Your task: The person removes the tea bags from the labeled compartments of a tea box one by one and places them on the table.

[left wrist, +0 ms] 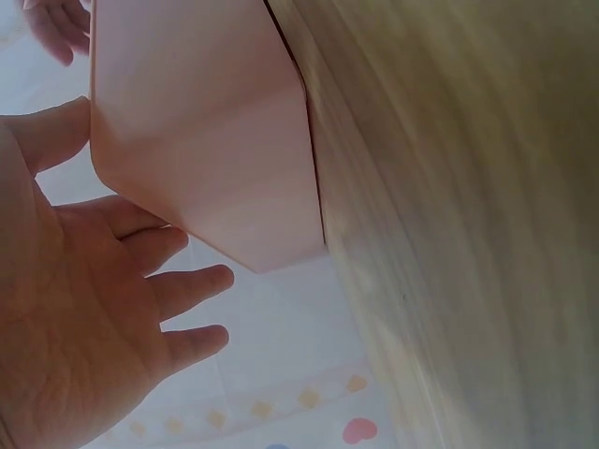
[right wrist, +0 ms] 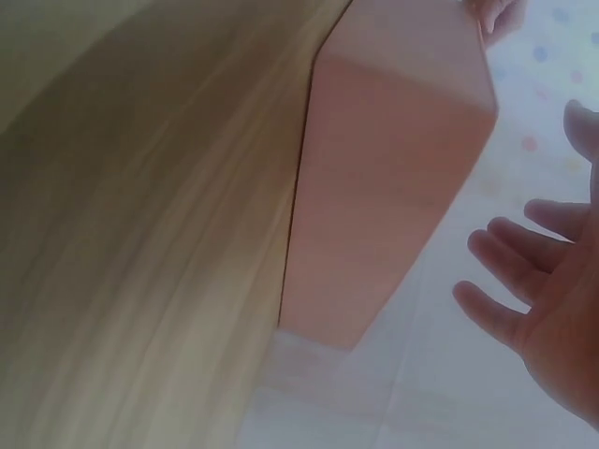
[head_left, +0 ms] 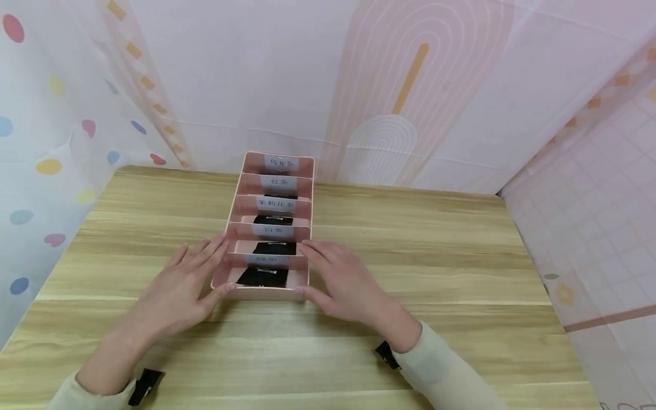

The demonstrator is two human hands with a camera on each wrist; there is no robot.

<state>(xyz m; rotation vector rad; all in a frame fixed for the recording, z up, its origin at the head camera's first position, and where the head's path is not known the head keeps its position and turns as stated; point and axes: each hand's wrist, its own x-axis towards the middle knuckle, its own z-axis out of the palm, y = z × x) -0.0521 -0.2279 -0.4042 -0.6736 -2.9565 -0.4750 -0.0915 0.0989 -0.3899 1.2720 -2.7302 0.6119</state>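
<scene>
A pink divided box (head_left: 269, 294) stands lengthwise on the table, its compartments in one row. White labels with Chinese tea names mark them, the nearest reading green tea. Black tea sachets lie inside, the nearest sachet (head_left: 263, 277) in the front compartment. My left hand (head_left: 176, 290) is at the box's front left corner, fingers spread along the side and thumb at the front rim. On the opposite side my right hand (head_left: 351, 282) has its fingertips by the right rim and its thumb near the front corner. Both wrist views show extended fingers beside the box's outer wall (right wrist: 384, 196).
The wood-grain table (head_left: 435, 256) extends on both sides of the box. A patterned cloth backdrop (head_left: 246, 74) rises behind the table's far edge and along its sides. Black straps (head_left: 147, 386) hang at the wrists by the light sleeves.
</scene>
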